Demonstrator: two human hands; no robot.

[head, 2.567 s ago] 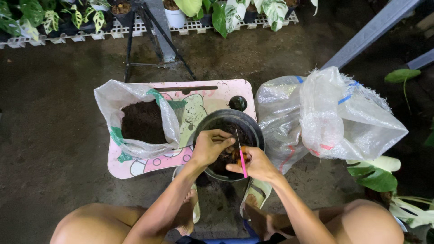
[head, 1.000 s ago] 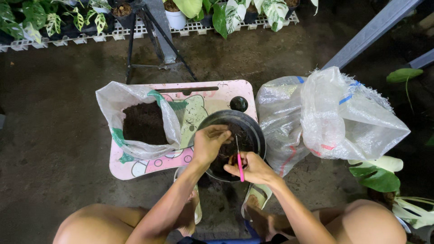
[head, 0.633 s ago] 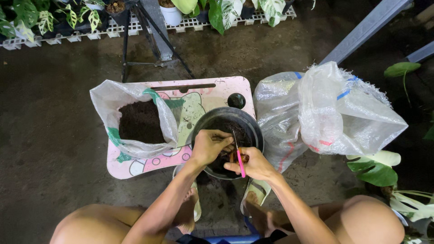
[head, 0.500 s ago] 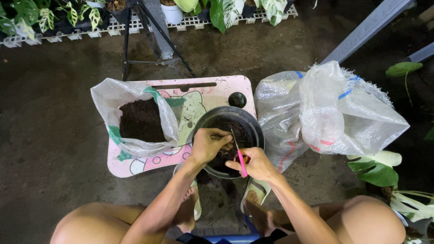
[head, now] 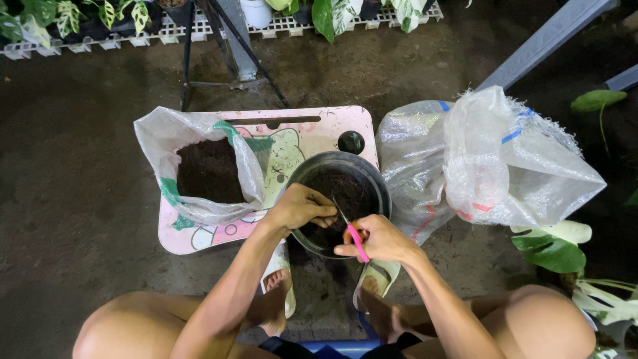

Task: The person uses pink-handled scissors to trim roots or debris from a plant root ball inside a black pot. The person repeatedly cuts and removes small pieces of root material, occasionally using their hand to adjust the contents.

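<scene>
- One person, seen from above, sits low with two bare knees at the bottom of the view and two feet in pale sandals (head: 380,279) on a dark concrete floor (head: 73,199)
- One black round pot (head: 372,179) holding dark soil sits at the right edge of one pink lap tray (head: 319,129), straight in front of the person
- The left hand (head: 300,207) rests over the pot's near-left rim, fingers curled down into the soil; whether they pinch anything cannot be told
- The right hand (head: 379,240) is at the pot's near rim, fingers closed around one pair of small scissors with pink handles (head: 357,240); the thin blades point up and left toward the left hand's fingertips
- One open white plastic bag of dark soil (head: 206,169) sits on the left part of the tray, beside the pot
- One small black round cap or knob (head: 351,142) lies on the tray just behind the pot
- Two larger translucent woven sacks (head: 492,159) stand together just right of the pot
- A white slatted rack (head: 166,30) along the top edge carries several potted leafy plants
- Loose variegated leaves (head: 555,244) lie at the lower right
</scene>
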